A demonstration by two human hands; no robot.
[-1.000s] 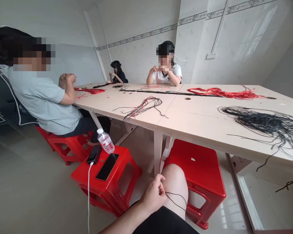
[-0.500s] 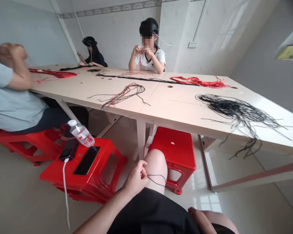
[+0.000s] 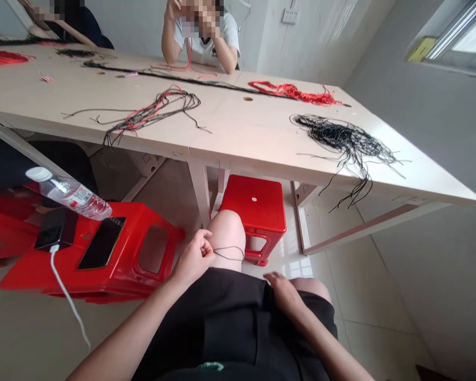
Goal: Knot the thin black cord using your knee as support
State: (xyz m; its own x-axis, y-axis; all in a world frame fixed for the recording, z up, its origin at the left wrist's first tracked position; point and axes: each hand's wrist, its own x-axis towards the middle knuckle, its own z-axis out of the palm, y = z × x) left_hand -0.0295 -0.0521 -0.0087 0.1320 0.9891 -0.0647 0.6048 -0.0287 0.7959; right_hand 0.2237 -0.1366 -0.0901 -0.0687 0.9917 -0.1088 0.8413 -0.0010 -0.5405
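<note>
A thin black cord (image 3: 229,258) is looped over my bare knee. My left hand (image 3: 196,255) is beside that knee, thumb and fingers pinched on the end of the loop. Over my black-clothed lap, my right hand (image 3: 283,293) lies near the other thigh, its fingers loosely extended with nothing seen in them. Part of its fingers is hard to make out against the dark cloth.
A pale table (image 3: 238,127) bears a black cord bundle (image 3: 337,132), red cord (image 3: 295,92) and mixed cords (image 3: 154,112). Red stools (image 3: 257,203) stand below; one at left holds a bottle (image 3: 73,194), phone (image 3: 102,243) and cabled black box (image 3: 57,228). Two people sit across.
The view has tilted down and shifted right, bringing more of my right arm into sight. My left hand keeps its pinch on the looped cord at the knee.
</note>
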